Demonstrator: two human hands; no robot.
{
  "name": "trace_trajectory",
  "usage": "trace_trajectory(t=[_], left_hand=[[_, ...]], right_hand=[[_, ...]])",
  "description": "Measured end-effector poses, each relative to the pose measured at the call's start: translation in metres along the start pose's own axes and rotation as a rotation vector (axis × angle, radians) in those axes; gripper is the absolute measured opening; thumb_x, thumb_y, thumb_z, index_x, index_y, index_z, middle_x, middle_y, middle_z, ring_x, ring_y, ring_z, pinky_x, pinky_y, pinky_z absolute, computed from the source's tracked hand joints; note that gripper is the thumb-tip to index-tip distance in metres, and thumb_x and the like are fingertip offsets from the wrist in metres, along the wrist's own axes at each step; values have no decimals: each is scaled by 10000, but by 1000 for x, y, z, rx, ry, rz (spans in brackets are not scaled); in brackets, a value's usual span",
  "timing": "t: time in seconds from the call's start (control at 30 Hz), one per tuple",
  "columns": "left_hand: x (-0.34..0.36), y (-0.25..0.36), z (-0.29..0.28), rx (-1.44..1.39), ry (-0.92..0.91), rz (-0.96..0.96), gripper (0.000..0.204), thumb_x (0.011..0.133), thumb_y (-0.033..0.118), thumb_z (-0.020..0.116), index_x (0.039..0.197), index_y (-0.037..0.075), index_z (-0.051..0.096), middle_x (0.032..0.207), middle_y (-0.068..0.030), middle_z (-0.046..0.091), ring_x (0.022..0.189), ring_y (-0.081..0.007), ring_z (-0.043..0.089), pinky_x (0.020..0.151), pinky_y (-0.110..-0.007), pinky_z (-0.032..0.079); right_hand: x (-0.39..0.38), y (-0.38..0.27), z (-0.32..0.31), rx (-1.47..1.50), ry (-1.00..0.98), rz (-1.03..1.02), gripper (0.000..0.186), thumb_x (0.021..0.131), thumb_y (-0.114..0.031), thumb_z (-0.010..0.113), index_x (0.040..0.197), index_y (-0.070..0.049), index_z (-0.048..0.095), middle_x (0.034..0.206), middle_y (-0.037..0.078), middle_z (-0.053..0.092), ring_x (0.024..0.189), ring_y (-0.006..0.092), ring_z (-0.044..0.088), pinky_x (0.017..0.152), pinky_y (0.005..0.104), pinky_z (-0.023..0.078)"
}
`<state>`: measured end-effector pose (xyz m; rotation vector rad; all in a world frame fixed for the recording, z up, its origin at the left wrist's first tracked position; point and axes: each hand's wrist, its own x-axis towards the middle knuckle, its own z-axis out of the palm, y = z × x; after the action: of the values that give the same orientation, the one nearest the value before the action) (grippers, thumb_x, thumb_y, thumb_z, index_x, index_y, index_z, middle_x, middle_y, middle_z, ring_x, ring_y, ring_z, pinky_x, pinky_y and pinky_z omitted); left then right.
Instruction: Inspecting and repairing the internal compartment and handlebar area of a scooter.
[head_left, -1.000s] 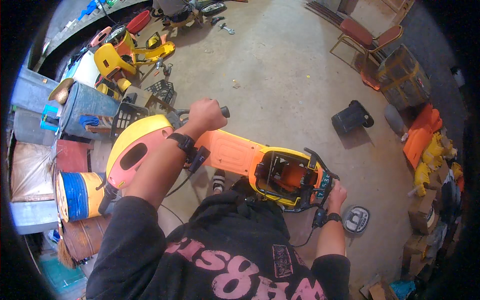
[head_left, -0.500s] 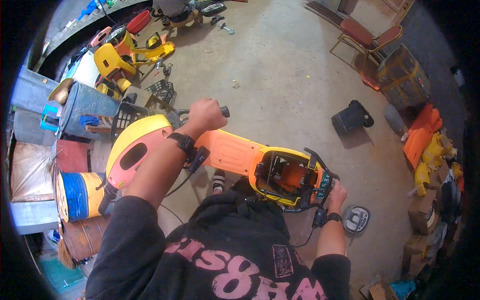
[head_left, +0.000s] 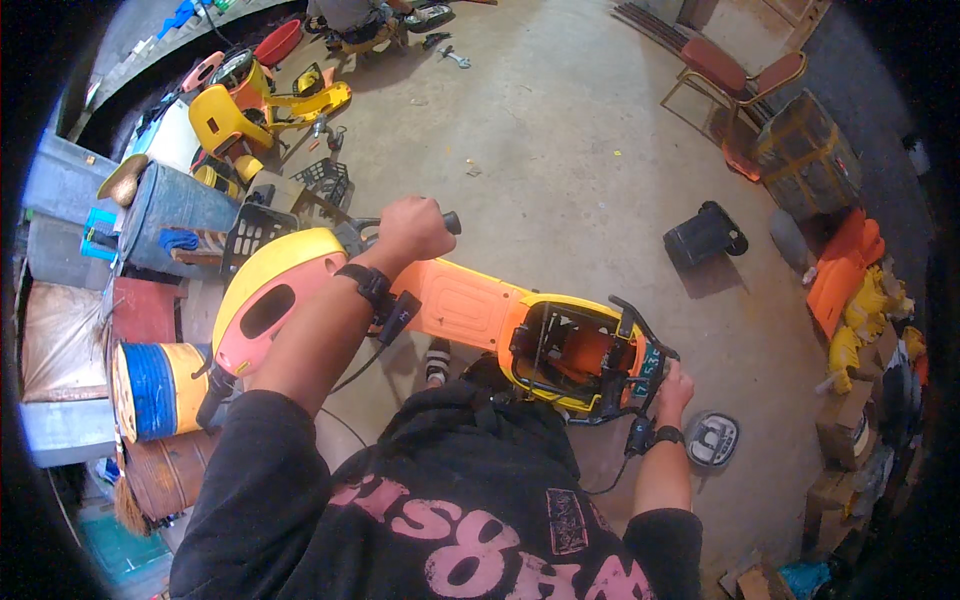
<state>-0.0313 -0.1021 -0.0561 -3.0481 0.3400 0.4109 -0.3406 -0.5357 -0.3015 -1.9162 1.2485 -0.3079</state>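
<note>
A yellow and orange electric scooter [head_left: 465, 308] stands crosswise in front of me, its front end to the left. Its seat is off, so the open compartment [head_left: 575, 345] shows dark parts inside. My left hand [head_left: 412, 230] is closed around the far handlebar grip [head_left: 452, 223], whose end sticks out beyond the fist. The near grip [head_left: 212, 400] is free. At the tail, my right hand [head_left: 676, 388] is wrapped round the black rear grab rail [head_left: 630, 318], beside a green plate [head_left: 649, 368]. A black strap and a cabled device sit on each wrist.
A black plastic box [head_left: 705, 236] and a grey-white part [head_left: 713, 440] lie on the floor to the right. Barrels [head_left: 160, 392] line the left side. Yellow scooter parts [head_left: 228, 120], a wrench [head_left: 456, 60] and a crouching person [head_left: 350, 18] are farther off; a red chair [head_left: 715, 70] stands far right.
The person at the far end has shifted an arm toward the wheel beside them. My hands and the scooter look almost unmoved.
</note>
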Motion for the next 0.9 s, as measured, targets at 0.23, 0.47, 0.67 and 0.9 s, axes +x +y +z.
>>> trace_trajectory(t=[0.23,0.47,0.67,0.9], left_hand=[[0,3,-4,34,-61,-7,330,712,255,642,899,9,757,959,-205,729,914,-362,714,822,-421,577],[-3,4,-7,31,-46,-10,329,697,261,655,868,-2,751,942,-223,724,902,-373,714,820,-430,578],[0,3,-6,-1,-23,-5,324,675,263,677,813,-24,740,887,-251,715,861,-407,713,812,-462,580],[0,4,-8,14,-49,-11,296,689,227,647,848,-2,747,895,-223,727,865,-383,719,793,-431,584]], right_hand=[[2,3,0,28,-19,4,506,910,-402,636,600,-5,588,552,59,554,464,166,527,449,342,417],[1,0,-1,-36,-11,-31,537,916,-415,621,597,16,608,541,65,555,461,170,528,466,358,426],[6,10,1,-51,-2,-49,544,922,-415,613,595,20,613,521,60,541,451,172,524,464,356,418],[6,14,2,-18,15,-44,535,923,-411,619,593,9,602,517,55,527,449,172,519,455,348,409]])
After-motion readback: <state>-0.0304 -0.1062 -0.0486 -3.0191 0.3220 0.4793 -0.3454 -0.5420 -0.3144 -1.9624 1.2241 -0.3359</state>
